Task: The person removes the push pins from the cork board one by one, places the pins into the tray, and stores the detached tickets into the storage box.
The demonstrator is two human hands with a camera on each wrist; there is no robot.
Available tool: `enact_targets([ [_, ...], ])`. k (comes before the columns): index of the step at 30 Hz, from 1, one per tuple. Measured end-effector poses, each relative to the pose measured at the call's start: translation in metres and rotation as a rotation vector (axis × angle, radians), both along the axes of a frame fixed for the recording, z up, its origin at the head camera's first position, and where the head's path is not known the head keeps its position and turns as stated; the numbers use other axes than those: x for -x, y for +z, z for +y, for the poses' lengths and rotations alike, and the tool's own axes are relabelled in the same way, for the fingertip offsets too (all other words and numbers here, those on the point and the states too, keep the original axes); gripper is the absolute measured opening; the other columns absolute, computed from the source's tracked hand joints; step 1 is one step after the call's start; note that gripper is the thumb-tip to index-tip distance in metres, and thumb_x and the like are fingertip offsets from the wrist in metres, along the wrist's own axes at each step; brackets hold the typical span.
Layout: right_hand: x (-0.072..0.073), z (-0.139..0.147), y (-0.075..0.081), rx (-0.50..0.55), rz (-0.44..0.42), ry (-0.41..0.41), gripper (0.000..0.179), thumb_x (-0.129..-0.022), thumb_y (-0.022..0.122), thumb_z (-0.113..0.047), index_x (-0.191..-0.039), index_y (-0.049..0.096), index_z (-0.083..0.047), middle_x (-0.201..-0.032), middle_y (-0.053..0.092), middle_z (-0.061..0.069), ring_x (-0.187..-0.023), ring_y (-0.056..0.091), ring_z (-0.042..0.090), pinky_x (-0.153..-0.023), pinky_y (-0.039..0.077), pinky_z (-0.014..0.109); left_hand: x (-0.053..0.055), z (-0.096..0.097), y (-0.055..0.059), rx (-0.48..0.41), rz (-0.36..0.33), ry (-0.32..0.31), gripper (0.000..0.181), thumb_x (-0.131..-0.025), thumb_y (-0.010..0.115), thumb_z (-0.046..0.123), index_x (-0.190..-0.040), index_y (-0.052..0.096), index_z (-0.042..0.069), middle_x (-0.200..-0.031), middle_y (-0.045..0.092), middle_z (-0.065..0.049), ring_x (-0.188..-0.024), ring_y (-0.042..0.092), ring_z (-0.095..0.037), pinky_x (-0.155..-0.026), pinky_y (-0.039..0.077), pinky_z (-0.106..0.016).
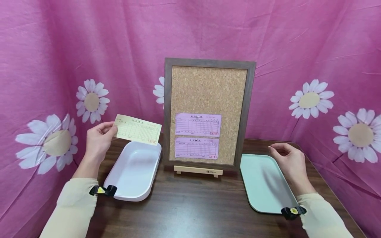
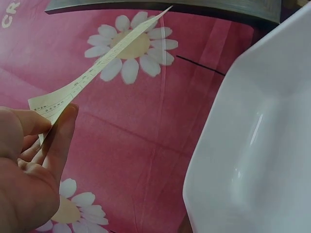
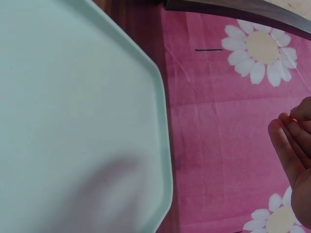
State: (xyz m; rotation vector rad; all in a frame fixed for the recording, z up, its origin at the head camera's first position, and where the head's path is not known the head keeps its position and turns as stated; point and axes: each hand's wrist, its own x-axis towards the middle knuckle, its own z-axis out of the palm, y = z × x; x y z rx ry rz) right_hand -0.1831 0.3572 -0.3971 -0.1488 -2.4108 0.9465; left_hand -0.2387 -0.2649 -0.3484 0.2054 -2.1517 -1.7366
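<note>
My left hand (image 1: pixel 99 140) pinches the left edge of a pale yellow receipt slip (image 1: pixel 137 129), held up above the white bin (image 1: pixel 131 195). In the left wrist view the slip (image 2: pixel 92 73) appears nearly edge-on, between thumb and fingers. My right hand (image 1: pixel 290 162) is raised over the right side of the mint green tray (image 1: pixel 259 185), thumb and fingertips pinched round a tiny pushpin-like thing (image 1: pixel 269 146), too small to make out well. Between the hands, a framed cork board (image 1: pixel 208 89) carries two purple receipt slips (image 1: pixel 197 127), one above the other, each with a pin near its top.
The cork board leans on a small wooden easel (image 1: pixel 197 170) on the dark wooden table (image 1: pixel 187 208). White bin and green tray flank it left and right. A pink curtain (image 1: pixel 208 29) with white daisies hangs behind and along both sides.
</note>
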Motion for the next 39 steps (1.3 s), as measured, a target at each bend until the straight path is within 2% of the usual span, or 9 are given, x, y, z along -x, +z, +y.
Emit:
enact_targets([
  [6,0.001,0.003,-0.009,-0.027,-0.011,-0.009,0.020,-0.098,0.081,-0.025,-0.106,0.083,-0.007,-0.083,0.069,-0.030,-0.073,0.056,-0.019,-0.064,0.044,0.008,-0.004,-0.005,-0.006,0.067,-0.063,-0.022,0.042,-0.106,0.064,0.015,-0.141,0.065,-0.008,-0.078,0.066,0.026,-0.074,0.063,0.007,-0.069,0.055,-0.011],
  [11,0.002,0.003,-0.017,-0.058,-0.021,-0.003,0.019,-0.098,0.080,-0.021,-0.107,0.082,-0.005,-0.093,0.082,0.007,-0.071,0.053,-0.023,-0.062,0.044,0.008,-0.006,-0.009,-0.012,0.107,-0.105,-0.037,0.042,-0.107,0.062,0.017,-0.142,0.064,-0.007,-0.080,0.066,0.025,-0.075,0.063,0.006,-0.067,0.054,-0.013],
  [14,0.002,0.003,-0.021,-0.068,-0.036,0.006,0.020,-0.099,0.079,-0.021,-0.108,0.082,-0.003,-0.097,0.082,0.018,-0.071,0.051,-0.024,-0.061,0.044,0.008,-0.007,-0.010,-0.014,0.110,-0.105,-0.046,0.042,-0.107,0.062,0.014,-0.142,0.063,-0.009,-0.081,0.066,0.025,-0.077,0.064,0.007,-0.070,0.056,-0.013],
  [21,0.003,0.005,-0.028,-0.079,-0.039,0.024,0.018,-0.098,0.079,-0.018,-0.107,0.081,-0.002,-0.095,0.082,0.018,-0.071,0.052,-0.024,-0.061,0.044,0.008,-0.008,-0.012,-0.020,0.125,-0.102,-0.074,0.041,-0.107,0.060,0.012,-0.141,0.062,-0.011,-0.084,0.067,0.024,-0.079,0.066,0.008,-0.074,0.059,-0.015],
  [25,0.004,0.006,-0.035,-0.082,-0.045,0.032,0.016,-0.098,0.079,-0.016,-0.105,0.081,-0.002,-0.094,0.082,0.019,-0.070,0.052,-0.021,-0.060,0.044,0.009,-0.008,-0.014,-0.024,0.142,-0.112,-0.088,0.041,-0.107,0.060,0.012,-0.141,0.063,-0.011,-0.088,0.072,0.019,-0.077,0.067,0.007,-0.073,0.060,-0.016],
  [27,0.006,0.007,-0.040,-0.090,-0.043,0.036,0.014,-0.097,0.079,-0.015,-0.103,0.081,-0.003,-0.093,0.082,0.018,-0.070,0.052,-0.021,-0.061,0.044,0.009,-0.007,-0.014,-0.026,0.154,-0.121,-0.095,0.041,-0.107,0.060,0.011,-0.140,0.063,-0.012,-0.092,0.075,0.012,-0.077,0.067,0.007,-0.073,0.061,-0.016],
  [30,0.008,0.008,-0.046,-0.110,-0.036,0.042,0.011,-0.095,0.080,-0.012,-0.100,0.082,-0.004,-0.092,0.082,0.017,-0.071,0.051,-0.020,-0.062,0.043,0.008,-0.006,-0.015,-0.030,0.183,-0.138,-0.105,0.041,-0.107,0.059,0.011,-0.140,0.062,-0.012,-0.106,0.080,-0.007,-0.077,0.067,0.007,-0.074,0.062,-0.017],
  [34,0.010,0.009,-0.053,-0.137,-0.044,0.046,0.009,-0.093,0.079,-0.011,-0.099,0.082,-0.004,-0.091,0.082,0.016,-0.071,0.050,-0.019,-0.064,0.041,0.009,-0.006,-0.014,-0.035,0.227,-0.175,-0.110,0.041,-0.108,0.059,0.013,-0.142,0.062,-0.010,-0.124,0.075,-0.026,-0.079,0.067,0.006,-0.076,0.062,-0.019],
  [39,0.009,0.010,-0.060,-0.147,-0.071,0.051,0.010,-0.092,0.080,-0.010,-0.099,0.082,-0.004,-0.094,0.082,0.017,-0.070,0.050,-0.016,-0.063,0.040,0.011,-0.007,-0.014,-0.038,0.236,-0.186,-0.133,0.041,-0.109,0.057,0.012,-0.143,0.060,-0.012,-0.130,0.071,-0.032,-0.080,0.067,0.006,-0.075,0.062,-0.017],
])
